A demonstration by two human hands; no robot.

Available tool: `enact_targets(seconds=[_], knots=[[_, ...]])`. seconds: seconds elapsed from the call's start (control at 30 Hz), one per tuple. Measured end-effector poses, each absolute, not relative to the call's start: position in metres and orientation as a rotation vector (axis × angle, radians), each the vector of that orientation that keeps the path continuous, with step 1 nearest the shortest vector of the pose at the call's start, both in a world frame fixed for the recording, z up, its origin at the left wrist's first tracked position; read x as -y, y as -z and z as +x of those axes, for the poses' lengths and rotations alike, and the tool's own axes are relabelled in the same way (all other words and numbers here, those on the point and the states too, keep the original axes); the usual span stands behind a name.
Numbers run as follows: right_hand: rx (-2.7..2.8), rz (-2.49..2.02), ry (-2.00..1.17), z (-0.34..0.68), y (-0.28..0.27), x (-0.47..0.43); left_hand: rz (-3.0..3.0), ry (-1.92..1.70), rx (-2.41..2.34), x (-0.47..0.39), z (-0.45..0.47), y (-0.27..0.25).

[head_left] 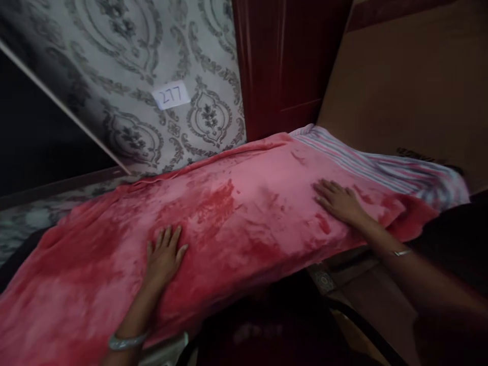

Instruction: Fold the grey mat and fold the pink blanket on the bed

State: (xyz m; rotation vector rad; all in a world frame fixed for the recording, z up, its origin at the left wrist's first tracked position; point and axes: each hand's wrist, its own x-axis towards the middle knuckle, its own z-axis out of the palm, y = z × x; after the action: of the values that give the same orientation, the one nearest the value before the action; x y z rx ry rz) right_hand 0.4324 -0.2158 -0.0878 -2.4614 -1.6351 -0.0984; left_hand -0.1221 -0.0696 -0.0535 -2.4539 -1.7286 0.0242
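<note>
A plush pink-red blanket point(263, 223) lies spread over a long raised surface, its nap showing lighter and darker patches. My left hand point(163, 256) rests palm down on it, left of the middle, with fingers spread. Farther right, my right hand point(339, 201) also lies flat on the plush, fingers stretched out. Neither hand grips anything. Beyond the right hand, a striped cloth point(366, 165) in white, pink and grey-blue shows at the blanket's far right end. What lies beneath the blanket is hidden.
Behind the blanket stands a wall with grey patterned wallpaper point(209, 114), bearing a paper label point(171, 95) reading 277. A dark red door panel point(282, 61) adjoins it. At the right is a large brown board point(407, 91); a dark panel point(38, 127) stands at the left.
</note>
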Motion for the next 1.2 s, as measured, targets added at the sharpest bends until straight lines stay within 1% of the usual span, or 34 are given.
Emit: enact_targets(seconds=[0.1,0.2,0.57,0.77,0.83,0.9,1.07,1.2], knots=[[1.672,-2.461,0.075,0.412,0.098,0.220,-2.265,-0.037,1.965,0.088,-0.138,0.055],[1.636,-2.469,0.095,0.410,0.101,0.224,-2.199,-0.030,2.064,0.098,-0.138,0.055],[1.524,-2.531,0.084,0.398,0.089,0.225,-2.217,0.087,2.088,0.101,-0.138,0.056],[1.424,-2.579,-0.037,0.387,0.082,0.213,-2.241,0.104,2.070,0.100,-0.139,0.056],[1.490,-2.533,-0.050,0.361,0.077,0.197,-2.246,0.106,2.071,0.101,-0.138,0.056],[1.670,-2.405,-0.047,0.319,0.074,0.174,-2.248,0.106,2.065,0.101,-0.138,0.056],[2.175,-1.947,-0.060,0.189,0.065,0.110,-2.242,0.111,2.053,0.102,-0.140,0.057],[2.406,-1.658,-0.171,0.111,0.060,0.080,-2.236,0.107,2.038,0.100,-0.143,0.058]])
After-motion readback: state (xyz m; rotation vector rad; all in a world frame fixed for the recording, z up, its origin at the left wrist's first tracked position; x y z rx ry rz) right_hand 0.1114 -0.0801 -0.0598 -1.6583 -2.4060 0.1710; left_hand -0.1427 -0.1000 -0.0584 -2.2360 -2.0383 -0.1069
